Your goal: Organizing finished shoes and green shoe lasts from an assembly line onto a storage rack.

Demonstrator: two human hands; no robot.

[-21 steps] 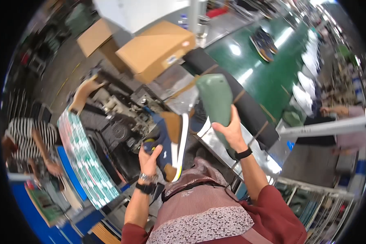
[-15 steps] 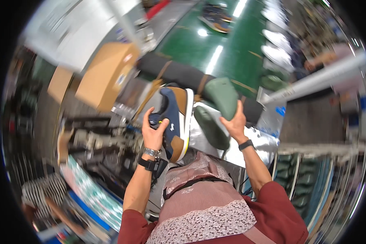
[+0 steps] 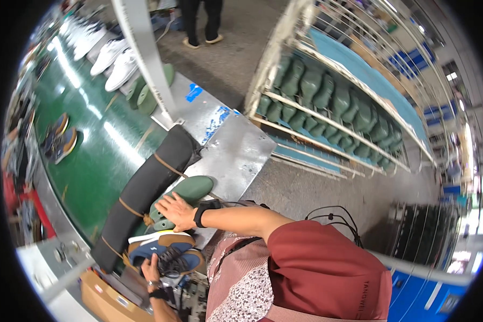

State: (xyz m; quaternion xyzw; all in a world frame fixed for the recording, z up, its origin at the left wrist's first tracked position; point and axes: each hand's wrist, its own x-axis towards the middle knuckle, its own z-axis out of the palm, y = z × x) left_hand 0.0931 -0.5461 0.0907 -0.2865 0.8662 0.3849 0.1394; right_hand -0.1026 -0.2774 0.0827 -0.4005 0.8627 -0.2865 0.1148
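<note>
My right hand [image 3: 176, 210] lies over a green plastic shoe last [image 3: 192, 189] and holds it down on the grey metal table [image 3: 241, 153], next to a long black padded roll [image 3: 145, 188]. A black band is on that wrist. My left hand [image 3: 153, 266], wearing a watch, grips a navy and tan sneaker [image 3: 163, 246] with a white sole. The sneaker sits just below the last, at the near end of the padded roll.
A green conveyor belt [image 3: 91, 150] runs along the left with dark sneakers [image 3: 61, 142] and white shoes [image 3: 112, 56] on it. A metal rack [image 3: 327, 102] full of green lasts stands at the right. A cardboard box [image 3: 99, 295] sits below. A person's legs [image 3: 201, 21] stand at the top.
My head has turned, so the rack is now in view. My right hand has brought the raised green last down onto the table. The sneaker stays in my left hand, now lower.
</note>
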